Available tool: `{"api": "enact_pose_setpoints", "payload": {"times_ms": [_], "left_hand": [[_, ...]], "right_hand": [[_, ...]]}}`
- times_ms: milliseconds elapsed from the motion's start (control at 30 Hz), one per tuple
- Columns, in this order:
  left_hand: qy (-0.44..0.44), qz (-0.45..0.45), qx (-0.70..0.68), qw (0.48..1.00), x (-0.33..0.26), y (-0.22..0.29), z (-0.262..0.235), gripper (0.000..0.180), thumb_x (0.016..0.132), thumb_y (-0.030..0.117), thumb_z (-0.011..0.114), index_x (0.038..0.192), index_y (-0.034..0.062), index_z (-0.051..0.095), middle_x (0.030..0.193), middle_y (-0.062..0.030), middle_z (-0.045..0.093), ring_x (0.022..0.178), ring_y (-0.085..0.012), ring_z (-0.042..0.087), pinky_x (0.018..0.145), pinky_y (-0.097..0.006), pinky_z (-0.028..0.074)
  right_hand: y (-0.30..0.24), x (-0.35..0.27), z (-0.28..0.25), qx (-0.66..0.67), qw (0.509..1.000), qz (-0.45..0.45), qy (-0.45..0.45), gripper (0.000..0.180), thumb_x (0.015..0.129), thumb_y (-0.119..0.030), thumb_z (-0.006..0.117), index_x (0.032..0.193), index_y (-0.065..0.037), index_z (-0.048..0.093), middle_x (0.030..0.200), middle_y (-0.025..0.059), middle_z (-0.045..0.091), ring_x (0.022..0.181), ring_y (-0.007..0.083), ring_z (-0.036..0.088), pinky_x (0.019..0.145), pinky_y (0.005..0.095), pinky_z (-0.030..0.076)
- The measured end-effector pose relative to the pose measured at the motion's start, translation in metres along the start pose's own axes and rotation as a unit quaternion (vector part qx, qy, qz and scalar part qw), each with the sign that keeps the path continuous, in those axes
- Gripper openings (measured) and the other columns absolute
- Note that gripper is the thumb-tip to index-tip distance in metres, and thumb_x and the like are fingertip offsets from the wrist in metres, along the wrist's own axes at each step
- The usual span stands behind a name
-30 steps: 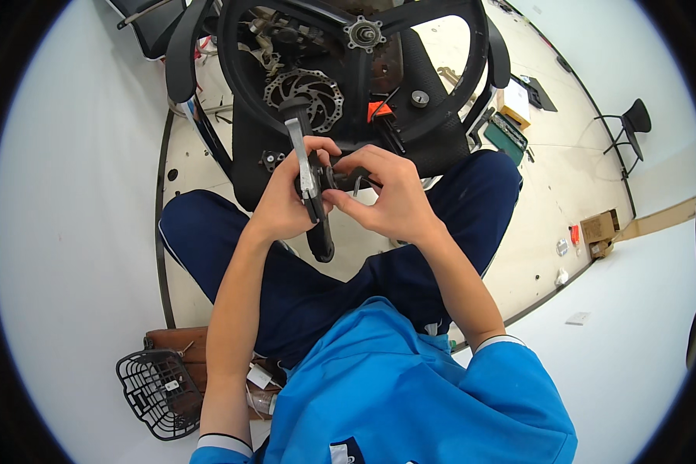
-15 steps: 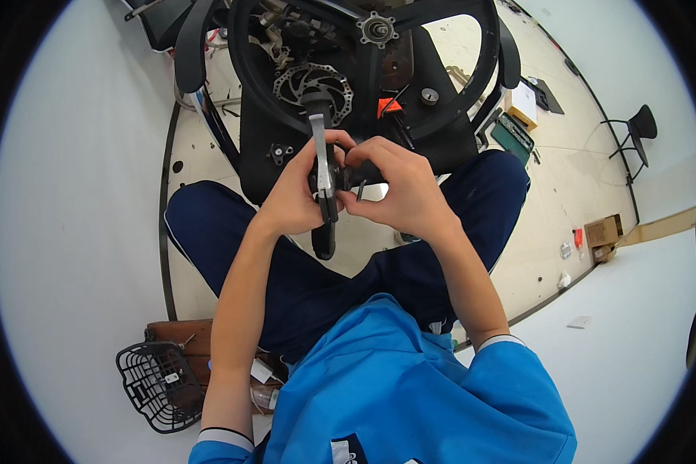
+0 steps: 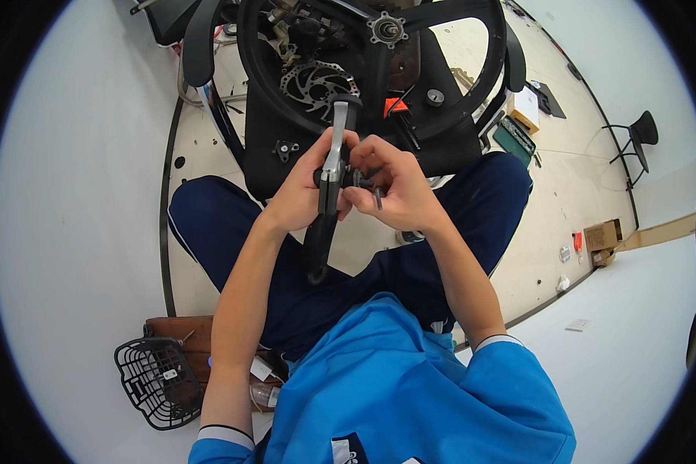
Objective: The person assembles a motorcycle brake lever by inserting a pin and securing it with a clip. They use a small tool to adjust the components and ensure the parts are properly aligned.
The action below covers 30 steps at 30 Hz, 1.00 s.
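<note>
My left hand [image 3: 300, 189] is wrapped around a brake lever [image 3: 337, 147] with a silver blade and a black body, held roughly upright over the gap between my knees. Its black lower end [image 3: 318, 251] hangs below my fingers. My right hand [image 3: 400, 185] is curled against the lever's right side, thumb and fingers closed around a small dark rod [image 3: 378, 199] that looks like a hex key. Dark small parts show between the right fingers, partly hidden. Just beyond the hands, a chair seat [image 3: 267, 174] carries a black spoked wheel [image 3: 247, 69] and a brake disc [image 3: 317, 83].
On the seat lie an orange piece [image 3: 395, 108], a round metal part [image 3: 435, 97] and a small black fitting [image 3: 285, 150]. Right on the floor are a green tool case [image 3: 514, 141] and a cardboard box [image 3: 602, 233]. A black basket [image 3: 158, 384] stands at lower left.
The brake lever has shifted slightly right and tilted, its lower end swinging down and left. My right fingers have opened a little, showing more of the small dark parts and rod.
</note>
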State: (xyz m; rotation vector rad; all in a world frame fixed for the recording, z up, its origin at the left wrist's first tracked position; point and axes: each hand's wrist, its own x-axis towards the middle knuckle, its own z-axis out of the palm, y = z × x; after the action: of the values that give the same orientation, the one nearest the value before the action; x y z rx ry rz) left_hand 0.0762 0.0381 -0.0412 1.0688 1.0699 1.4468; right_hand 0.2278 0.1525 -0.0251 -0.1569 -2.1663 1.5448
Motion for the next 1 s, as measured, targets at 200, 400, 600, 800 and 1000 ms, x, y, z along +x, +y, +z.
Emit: {"api": "enact_pose_setpoints", "payload": {"times_ms": [200, 400, 600, 800, 1000], "left_hand": [[-0.003, 0.095, -0.009, 0.995, 0.004, -0.006, -0.001, 0.069, 0.069, 0.015, 0.081, 0.128, 0.0059, 0.046, 0.107, -0.0025, 0.052, 0.094, -0.0113, 0.056, 0.085, -0.024, 0.046], [-0.017, 0.041, -0.228, 0.973, 0.001, 0.008, -0.002, 0.065, 0.059, -0.007, 0.068, 0.118, 0.0106, 0.046, 0.093, -0.0116, 0.051, 0.063, -0.0167, 0.056, 0.047, -0.029, 0.048], [-0.051, 0.048, -0.257, 0.964, -0.001, 0.007, -0.003, 0.068, 0.060, -0.006, 0.069, 0.121, 0.0115, 0.043, 0.094, -0.0131, 0.051, 0.064, -0.0164, 0.057, 0.048, -0.029, 0.049], [-0.040, 0.071, -0.242, 0.967, 0.000, 0.006, -0.003, 0.063, 0.066, 0.002, 0.067, 0.123, 0.0130, 0.041, 0.095, -0.0143, 0.046, 0.064, -0.0168, 0.055, 0.048, -0.027, 0.048], [-0.048, 0.073, -0.279, 0.956, -0.001, 0.005, -0.005, 0.067, 0.066, 0.001, 0.066, 0.126, 0.0140, 0.040, 0.100, -0.0153, 0.046, 0.073, -0.0191, 0.056, 0.055, -0.029, 0.051]], "right_hand": [[0.005, -0.006, 0.017, -0.232, 0.942, -0.204, 0.133, 0.036, 0.075, -0.005, 0.073, 0.106, 0.000, 0.055, 0.081, 0.0090, 0.065, 0.067, 0.0110, 0.068, 0.055, 0.0225, 0.052], [-0.003, -0.019, -0.015, -0.069, 0.958, -0.142, 0.241, 0.021, 0.085, -0.005, 0.064, 0.104, -0.004, 0.055, 0.071, -0.0006, 0.057, 0.059, 0.0013, 0.048, 0.049, 0.0195, 0.034], [-0.001, 0.024, -0.103, -0.400, 0.896, 0.004, 0.190, 0.028, 0.090, -0.021, 0.067, 0.101, 0.001, 0.055, 0.072, 0.0173, 0.064, 0.064, 0.0337, 0.063, 0.061, 0.0387, 0.048], [0.038, 0.056, -0.135, -0.574, 0.808, 0.125, 0.050, 0.037, 0.089, -0.031, 0.070, 0.106, 0.001, 0.063, 0.087, 0.0209, 0.070, 0.088, 0.0386, 0.068, 0.078, 0.0442, 0.053], [0.044, 0.047, -0.136, -0.464, 0.875, 0.061, 0.120, 0.039, 0.087, -0.032, 0.073, 0.106, 0.002, 0.068, 0.089, 0.0169, 0.072, 0.088, 0.0327, 0.070, 0.078, 0.0391, 0.053]]}}
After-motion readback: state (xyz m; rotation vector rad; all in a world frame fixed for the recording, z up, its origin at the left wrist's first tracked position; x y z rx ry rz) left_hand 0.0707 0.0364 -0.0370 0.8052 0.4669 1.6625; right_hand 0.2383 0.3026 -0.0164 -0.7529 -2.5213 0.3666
